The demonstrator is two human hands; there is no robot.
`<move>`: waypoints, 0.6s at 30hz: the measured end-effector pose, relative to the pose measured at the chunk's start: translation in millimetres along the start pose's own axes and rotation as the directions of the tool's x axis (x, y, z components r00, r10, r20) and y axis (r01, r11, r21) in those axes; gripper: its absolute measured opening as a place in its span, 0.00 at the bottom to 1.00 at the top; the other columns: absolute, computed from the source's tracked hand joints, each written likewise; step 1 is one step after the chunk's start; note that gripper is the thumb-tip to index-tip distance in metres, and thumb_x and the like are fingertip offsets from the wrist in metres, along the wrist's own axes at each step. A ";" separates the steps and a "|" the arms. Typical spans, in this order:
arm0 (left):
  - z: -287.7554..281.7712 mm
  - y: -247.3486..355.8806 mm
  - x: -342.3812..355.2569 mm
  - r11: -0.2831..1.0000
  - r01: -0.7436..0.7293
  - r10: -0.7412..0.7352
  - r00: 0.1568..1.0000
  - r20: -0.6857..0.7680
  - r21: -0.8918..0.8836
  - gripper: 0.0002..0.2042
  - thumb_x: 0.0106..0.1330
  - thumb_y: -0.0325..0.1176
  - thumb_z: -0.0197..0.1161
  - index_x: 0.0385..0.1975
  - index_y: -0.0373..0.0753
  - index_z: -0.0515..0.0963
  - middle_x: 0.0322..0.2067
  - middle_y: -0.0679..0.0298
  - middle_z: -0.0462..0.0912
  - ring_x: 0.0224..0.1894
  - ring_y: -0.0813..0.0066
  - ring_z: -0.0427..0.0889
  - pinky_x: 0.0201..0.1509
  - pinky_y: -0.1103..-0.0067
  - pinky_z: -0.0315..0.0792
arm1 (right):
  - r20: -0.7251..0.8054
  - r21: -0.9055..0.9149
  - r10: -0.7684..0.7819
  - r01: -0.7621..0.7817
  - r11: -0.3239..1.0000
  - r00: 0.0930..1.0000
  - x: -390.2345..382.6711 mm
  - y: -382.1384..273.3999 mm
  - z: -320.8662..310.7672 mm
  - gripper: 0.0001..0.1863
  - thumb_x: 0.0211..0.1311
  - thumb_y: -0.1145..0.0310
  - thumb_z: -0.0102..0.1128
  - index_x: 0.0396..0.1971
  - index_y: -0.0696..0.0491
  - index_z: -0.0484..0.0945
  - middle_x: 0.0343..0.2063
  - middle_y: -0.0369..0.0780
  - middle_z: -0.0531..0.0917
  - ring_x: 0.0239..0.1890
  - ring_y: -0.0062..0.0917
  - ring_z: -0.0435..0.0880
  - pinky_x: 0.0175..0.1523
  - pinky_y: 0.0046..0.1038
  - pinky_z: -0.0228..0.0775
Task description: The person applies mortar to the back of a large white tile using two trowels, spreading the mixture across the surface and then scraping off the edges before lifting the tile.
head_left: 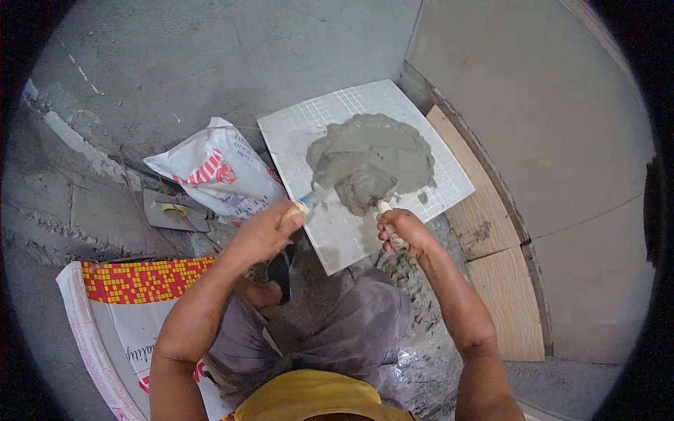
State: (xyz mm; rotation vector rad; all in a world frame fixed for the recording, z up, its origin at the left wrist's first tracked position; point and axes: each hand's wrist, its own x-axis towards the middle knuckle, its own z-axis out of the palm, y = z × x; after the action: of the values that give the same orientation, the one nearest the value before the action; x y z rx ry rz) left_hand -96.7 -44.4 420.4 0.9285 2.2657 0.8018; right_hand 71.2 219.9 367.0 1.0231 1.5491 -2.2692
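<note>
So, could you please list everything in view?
tile: 1, pale, centre
mortar: 1 heap, grey, on tile
sack: 1, white and red, left of tile
float: 1, grey and yellow, beside sack
bag: 1, red, yellow and white, lower left
planks: 2, light brown, right
walls: 2, grey, top, right
tool handles: 2, pale, held
shoe: 1, black, lower centre
trousers: 1, grey, bottom
shirt: 1, yellow, bottom
left hand: 1, bare, on handle
right hand: 1, bare, on handle

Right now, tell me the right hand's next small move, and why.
Perhaps push the pale-handled tool forward with the right hand: its end seems sunk near the closest edge of the grey mortar mound, which spreads farther across the pale square panel.
</note>
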 end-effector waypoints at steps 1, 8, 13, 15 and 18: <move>8.4 -8.9 6.1 0.995 -0.044 0.045 0.999 -0.006 0.088 0.26 0.70 0.53 0.50 0.59 0.42 0.69 0.43 0.46 0.81 0.47 0.48 0.80 0.51 0.64 0.72 | -0.035 0.038 -0.039 0.040 0.998 0.999 -1.2 -5.0 6.0 0.06 0.60 0.70 0.54 0.31 0.56 0.69 0.19 0.35 0.73 0.16 0.21 0.72 0.18 0.27 0.69; 22.5 7.9 22.7 0.999 -0.014 0.009 0.992 0.124 0.039 0.24 0.70 0.54 0.48 0.57 0.42 0.68 0.44 0.43 0.80 0.49 0.44 0.79 0.52 0.60 0.70 | -0.029 0.121 -0.102 0.104 0.987 0.994 -17.7 -44.4 15.4 0.06 0.61 0.69 0.53 0.28 0.56 0.70 0.20 0.36 0.72 0.18 0.20 0.73 0.17 0.25 0.67; 39.0 -22.9 67.3 0.999 0.031 -0.028 0.997 0.078 -0.029 0.23 0.70 0.50 0.50 0.54 0.38 0.69 0.34 0.52 0.79 0.35 0.57 0.79 0.39 0.66 0.71 | -0.230 -0.071 -0.069 0.054 0.996 0.971 35.1 -17.4 -39.3 0.08 0.59 0.69 0.57 0.32 0.57 0.70 0.21 0.36 0.74 0.18 0.21 0.73 0.17 0.27 0.68; 36.3 -22.4 71.5 0.913 0.133 -0.083 0.986 0.145 -0.385 0.21 0.70 0.48 0.53 0.53 0.37 0.69 0.24 0.68 0.71 0.18 0.81 0.70 0.21 0.80 0.67 | -0.302 -0.167 -0.046 -0.006 0.986 0.952 37.3 -14.2 -52.8 0.11 0.57 0.68 0.59 0.34 0.58 0.71 0.20 0.37 0.74 0.17 0.23 0.74 0.17 0.31 0.68; 23.9 -14.9 77.6 0.838 0.193 -0.126 0.978 0.164 -0.510 0.21 0.70 0.48 0.56 0.52 0.38 0.70 0.24 0.68 0.71 0.19 0.81 0.70 0.22 0.81 0.68 | -0.298 -0.192 -0.080 0.022 0.981 0.951 41.7 -13.6 -58.3 0.09 0.60 0.68 0.57 0.30 0.56 0.67 0.20 0.37 0.72 0.16 0.22 0.72 0.15 0.30 0.66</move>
State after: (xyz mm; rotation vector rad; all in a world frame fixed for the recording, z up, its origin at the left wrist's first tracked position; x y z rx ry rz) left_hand -133.6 12.7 373.7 0.5053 1.8348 1.1711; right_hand 58.1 285.6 338.1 1.3413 1.8873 -2.0195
